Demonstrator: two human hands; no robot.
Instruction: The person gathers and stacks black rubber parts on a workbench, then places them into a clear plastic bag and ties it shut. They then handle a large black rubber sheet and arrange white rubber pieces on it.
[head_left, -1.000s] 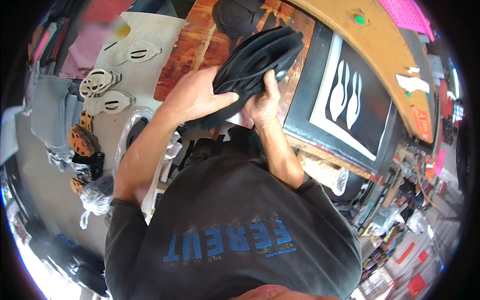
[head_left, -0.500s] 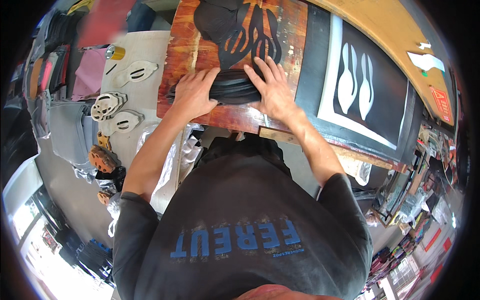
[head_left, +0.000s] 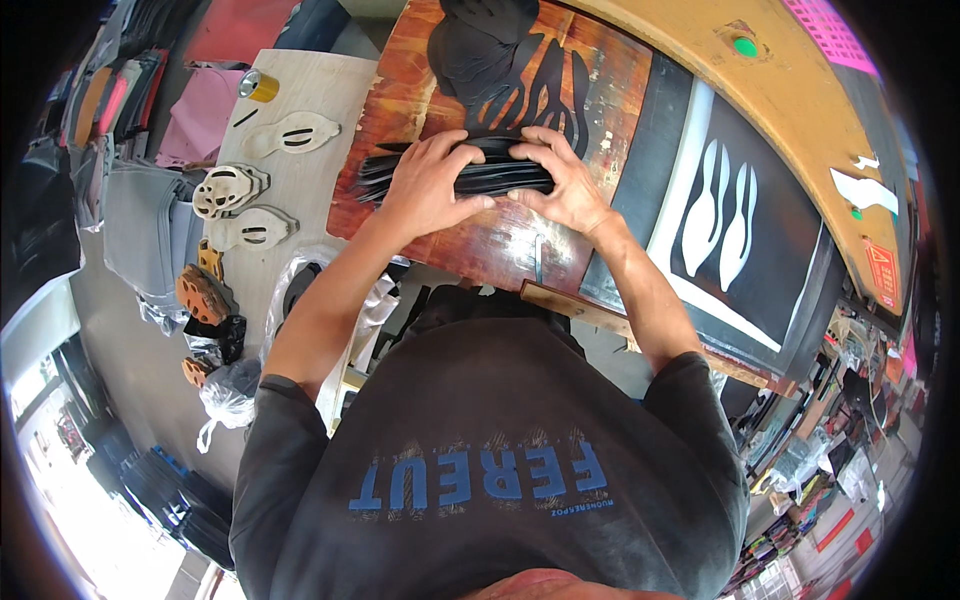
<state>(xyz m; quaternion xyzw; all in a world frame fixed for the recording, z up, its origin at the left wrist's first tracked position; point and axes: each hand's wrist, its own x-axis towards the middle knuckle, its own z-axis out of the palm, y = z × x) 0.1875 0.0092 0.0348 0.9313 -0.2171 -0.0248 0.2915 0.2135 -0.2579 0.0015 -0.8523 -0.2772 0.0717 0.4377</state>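
Observation:
A stack of thin black cut pieces (head_left: pixel 500 178) lies near the front of a worn reddish-brown board (head_left: pixel 618 105). My left hand (head_left: pixel 430 182) is wrapped over the stack left of its middle, thumb along the near side. Round its right end curl the fingers of my right hand (head_left: pixel 565 188), thumb at the near edge. The layered ends fan out a little past my left hand. Just beyond the stack are loose black pieces (head_left: pixel 485 55), some with long forked prongs. My palms hide parts of the stack.
Right of the board lies a black sheet (head_left: pixel 765 185) with pale cut-out shapes. A yellow machine beam (head_left: pixel 690 35) crosses the far right. On the left, a pale table (head_left: pixel 350 85) holds a yellow tin (head_left: pixel 258 85) and several cream sole-shaped forms (head_left: pixel 290 135).
My hands have gone from lying spread on the ends of the stack to curling round it, closer together. The view has shifted, so the board appears farther right.

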